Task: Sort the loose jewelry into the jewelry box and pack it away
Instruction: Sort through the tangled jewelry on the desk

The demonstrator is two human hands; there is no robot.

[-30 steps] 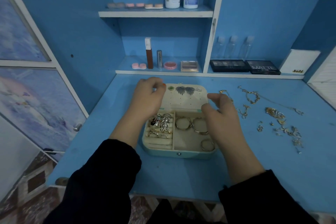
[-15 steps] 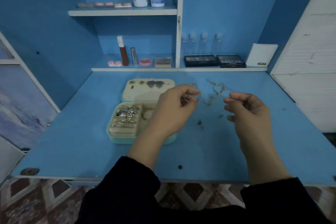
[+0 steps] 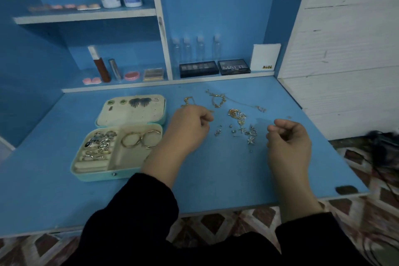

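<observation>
Fingers [image 3: 206,117] of left hand [image 3: 190,129] and right hand [image 3: 290,140] curl inward (anything pinched is hidden).

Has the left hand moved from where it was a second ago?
Yes. The left hand has gone rightward: it was over the jewelry box lid, and now lies right of the box, beside the loose chains.

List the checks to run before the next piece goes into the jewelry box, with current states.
1. Mint-green jewelry box open, lid laid flat: ok.
2. Free space in its right compartment in front of the gold hoops: ok.
3. Loose gold and silver jewelry pile lies between left hand and right hand: ok.
4. Hands grip a piece: cannot tell; fingers curled, any chain too fine to see.
5. Blue table sorted: not ok; the pile remains.
</observation>
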